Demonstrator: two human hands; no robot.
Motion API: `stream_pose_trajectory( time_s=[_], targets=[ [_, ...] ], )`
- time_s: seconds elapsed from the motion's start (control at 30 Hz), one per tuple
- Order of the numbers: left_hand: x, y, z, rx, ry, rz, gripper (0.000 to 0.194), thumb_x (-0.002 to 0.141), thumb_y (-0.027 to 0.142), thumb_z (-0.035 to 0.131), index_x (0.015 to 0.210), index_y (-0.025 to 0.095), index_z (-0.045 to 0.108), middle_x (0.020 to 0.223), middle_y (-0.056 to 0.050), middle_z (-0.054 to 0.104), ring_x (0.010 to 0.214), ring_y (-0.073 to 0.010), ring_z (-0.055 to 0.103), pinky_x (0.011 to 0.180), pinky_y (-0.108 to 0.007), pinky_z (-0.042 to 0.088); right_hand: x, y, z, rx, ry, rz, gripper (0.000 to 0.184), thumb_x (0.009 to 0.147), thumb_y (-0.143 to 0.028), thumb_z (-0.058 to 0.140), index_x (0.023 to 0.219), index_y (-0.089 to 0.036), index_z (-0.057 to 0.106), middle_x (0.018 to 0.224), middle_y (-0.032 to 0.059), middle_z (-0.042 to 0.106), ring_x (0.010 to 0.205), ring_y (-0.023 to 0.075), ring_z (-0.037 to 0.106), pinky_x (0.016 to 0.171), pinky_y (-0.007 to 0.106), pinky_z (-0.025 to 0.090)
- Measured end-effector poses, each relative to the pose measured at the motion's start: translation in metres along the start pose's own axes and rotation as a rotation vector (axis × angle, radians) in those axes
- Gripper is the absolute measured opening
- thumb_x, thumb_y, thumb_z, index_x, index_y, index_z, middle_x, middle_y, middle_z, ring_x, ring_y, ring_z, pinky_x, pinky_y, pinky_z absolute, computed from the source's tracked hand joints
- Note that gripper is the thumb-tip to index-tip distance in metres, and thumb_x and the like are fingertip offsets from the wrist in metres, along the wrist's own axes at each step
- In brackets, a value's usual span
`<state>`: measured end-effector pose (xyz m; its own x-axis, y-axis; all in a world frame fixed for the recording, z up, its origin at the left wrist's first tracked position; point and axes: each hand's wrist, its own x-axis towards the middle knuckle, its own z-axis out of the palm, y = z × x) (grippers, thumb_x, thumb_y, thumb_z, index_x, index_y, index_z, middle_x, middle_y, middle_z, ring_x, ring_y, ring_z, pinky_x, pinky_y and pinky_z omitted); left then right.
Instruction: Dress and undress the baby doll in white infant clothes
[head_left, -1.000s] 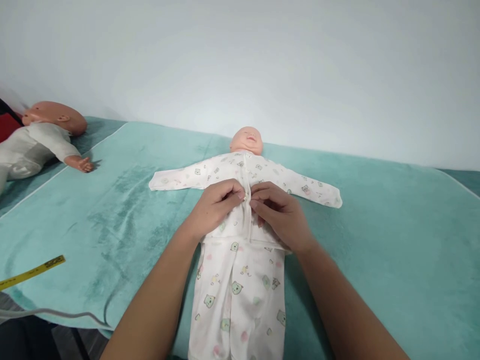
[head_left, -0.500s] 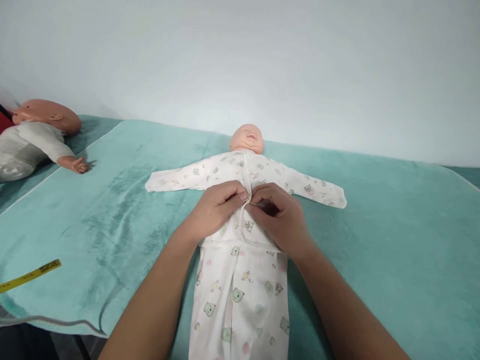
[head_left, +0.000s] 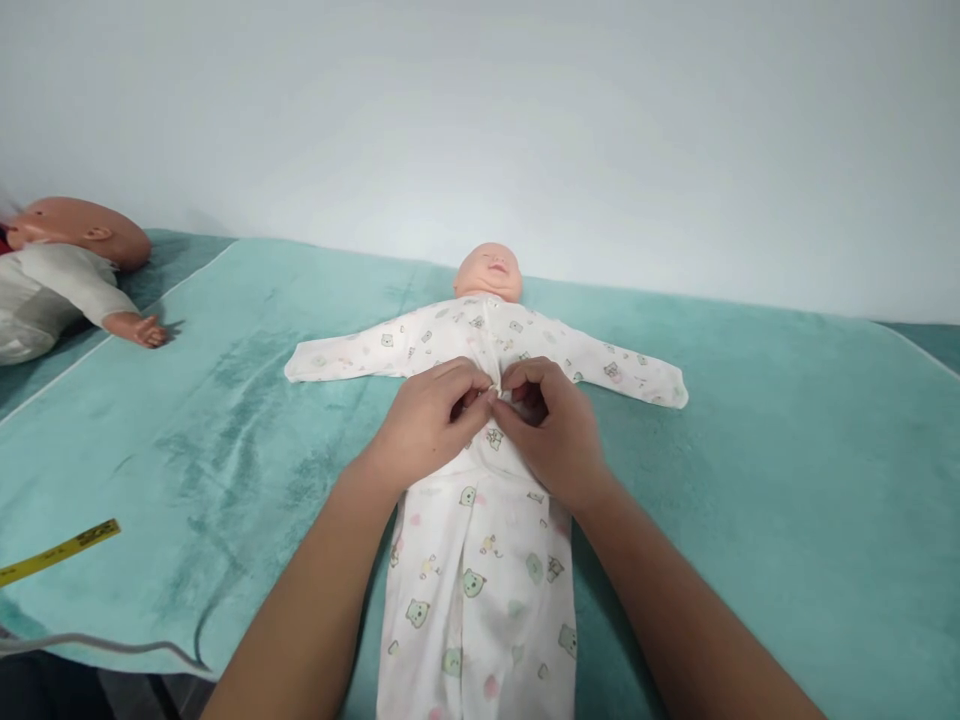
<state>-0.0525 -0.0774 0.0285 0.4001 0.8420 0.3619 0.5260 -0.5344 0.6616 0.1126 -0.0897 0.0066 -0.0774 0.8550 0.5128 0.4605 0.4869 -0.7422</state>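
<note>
A baby doll point(head_left: 489, 272) lies face up in a white printed baby jacket point(head_left: 360, 352), its sleeves spread to both sides. Below the waist are matching white pants point(head_left: 480, 590) with bear prints. My left hand point(head_left: 431, 415) pinches the jacket's front edge at the chest. Opposite it, my right hand point(head_left: 555, 425) pinches the same front seam, fingertips almost touching the left ones. Whatever fastener lies between the fingertips is too small to make out. The front is together above my hands up to the neck.
A second doll point(head_left: 67, 270) in a white top lies at the far left. A yellow measuring strip point(head_left: 60, 552) rests on the teal cloth point(head_left: 787, 500) near the left edge. Behind the table rises a pale wall point(head_left: 480, 120).
Both hands stay at the chest seam, their fingertips drawn closer together, with the left fingers now more curled. The whole view has shifted slightly.
</note>
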Motion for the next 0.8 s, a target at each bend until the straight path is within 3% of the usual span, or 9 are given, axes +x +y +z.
stream_pose_trajectory(
  time_s=[0.27,0.6,0.8],
  targets=[
    [-0.0014,-0.0025,0.0060,0.140,0.088,0.121,0.013,0.086,0.013,0.052,0.074,0.017,0.056,0.070,0.002,0.053,0.065,-0.0100,0.047,0.060,-0.025,0.036,0.0000,-0.0008,-0.0017,-0.029,-0.041,0.066,0.017,0.078,-0.014,0.060,0.092,-0.023,0.055,0.081,-0.0017,0.055,0.071,0.0127,0.051,0.066,0.027,0.041],
    [-0.0036,-0.0059,0.0083,0.233,0.101,0.200,0.016,0.090,0.014,0.048,0.078,0.017,0.057,0.071,0.001,0.054,0.065,-0.0108,0.049,0.059,-0.025,0.038,0.0002,-0.0024,-0.0023,0.045,-0.052,0.120,0.019,0.077,-0.013,0.060,0.092,-0.024,0.056,0.081,-0.0027,0.055,0.069,0.0113,0.049,0.064,0.026,0.041],
    [-0.0041,-0.0083,0.0092,0.112,0.257,0.150,0.015,0.091,0.014,0.050,0.093,0.018,0.065,0.080,-0.001,0.061,0.071,-0.0107,0.056,0.065,-0.024,0.044,0.0014,-0.0045,-0.0015,0.083,-0.032,0.143,0.017,0.079,-0.014,0.060,0.092,-0.024,0.055,0.080,-0.0032,0.056,0.069,0.0107,0.049,0.064,0.025,0.041]
  ],
)
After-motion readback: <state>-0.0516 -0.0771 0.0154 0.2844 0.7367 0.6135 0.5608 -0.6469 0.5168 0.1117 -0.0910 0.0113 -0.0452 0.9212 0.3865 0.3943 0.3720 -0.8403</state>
